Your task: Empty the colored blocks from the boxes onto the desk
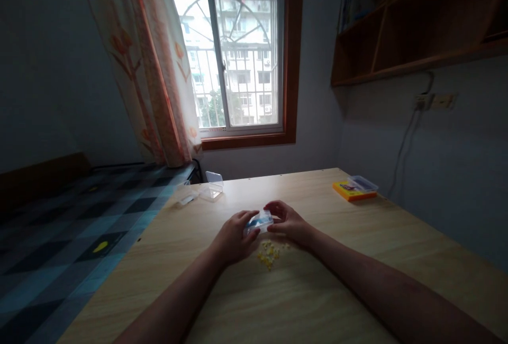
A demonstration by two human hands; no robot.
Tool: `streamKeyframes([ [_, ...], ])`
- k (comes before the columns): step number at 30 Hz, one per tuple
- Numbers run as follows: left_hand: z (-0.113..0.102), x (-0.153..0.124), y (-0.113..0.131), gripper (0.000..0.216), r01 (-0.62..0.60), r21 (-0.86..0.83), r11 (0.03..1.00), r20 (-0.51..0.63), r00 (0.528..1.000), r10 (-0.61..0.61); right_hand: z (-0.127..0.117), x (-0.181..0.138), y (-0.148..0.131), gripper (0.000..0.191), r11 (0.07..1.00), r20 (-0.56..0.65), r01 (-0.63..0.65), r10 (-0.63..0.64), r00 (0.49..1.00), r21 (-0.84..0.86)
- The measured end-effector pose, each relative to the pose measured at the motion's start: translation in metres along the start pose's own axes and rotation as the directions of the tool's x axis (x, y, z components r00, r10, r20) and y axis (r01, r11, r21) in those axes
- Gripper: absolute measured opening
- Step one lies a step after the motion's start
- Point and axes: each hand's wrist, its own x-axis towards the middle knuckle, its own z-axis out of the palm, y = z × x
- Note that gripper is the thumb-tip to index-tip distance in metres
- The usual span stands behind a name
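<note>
A small clear plastic box (260, 221) with something blue in or on it is held between both hands over the middle of the table. My left hand (237, 237) grips its left end, thumb at the near side and fingers at the far side. Around the right end curl the thumb and fingers of my right hand (289, 223). Just in front of the box lies a loose pile of tiny yellow and whitish pieces (269, 254), too small to name. Whether the box's lid is fully closed I cannot tell.
Two open clear plastic boxes (212, 189) (186, 196) stand at the table's far left. An orange-and-yellow box (353, 190) with a clear container (364, 182) on it sits at the far right. A bed with a checked cover (99, 243) borders the wooden table (317, 291) on the left.
</note>
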Motion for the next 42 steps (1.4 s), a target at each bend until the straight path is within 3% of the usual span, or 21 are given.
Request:
streamKeyframes([
  [7,-0.004,0.006,0.01,0.043,-0.063,0.033,0.997,-0.051,0.997,0.065,-0.003,-0.003,-0.004,0.09,0.995,0.061,-0.079,0.075,0.995,0.066],
  [16,-0.004,0.004,0.014,0.039,-0.047,0.078,0.996,-0.065,0.997,0.052,0.002,-0.008,-0.01,0.085,0.976,0.062,-0.166,0.159,0.985,0.139],
  [27,-0.004,0.006,0.017,0.036,-0.005,0.011,1.0,-0.067,0.998,0.005,0.002,-0.006,-0.007,0.079,0.971,0.021,-0.175,0.174,0.985,0.165],
  [36,-0.006,0.009,0.016,0.033,0.159,-0.22,0.962,-0.091,0.979,-0.183,0.004,-0.007,-0.01,0.087,0.974,0.031,-0.157,0.154,0.988,0.164],
  [39,-0.005,0.009,0.012,0.039,0.247,-0.367,0.897,-0.036,0.96,-0.279,0.003,-0.009,-0.011,0.106,0.975,0.026,-0.147,0.145,0.989,0.164],
  [42,-0.001,0.01,0.001,0.061,0.374,-0.512,0.773,0.022,0.905,-0.424,0.002,-0.011,-0.012,0.114,0.977,0.033,-0.15,0.146,0.989,0.154],
])
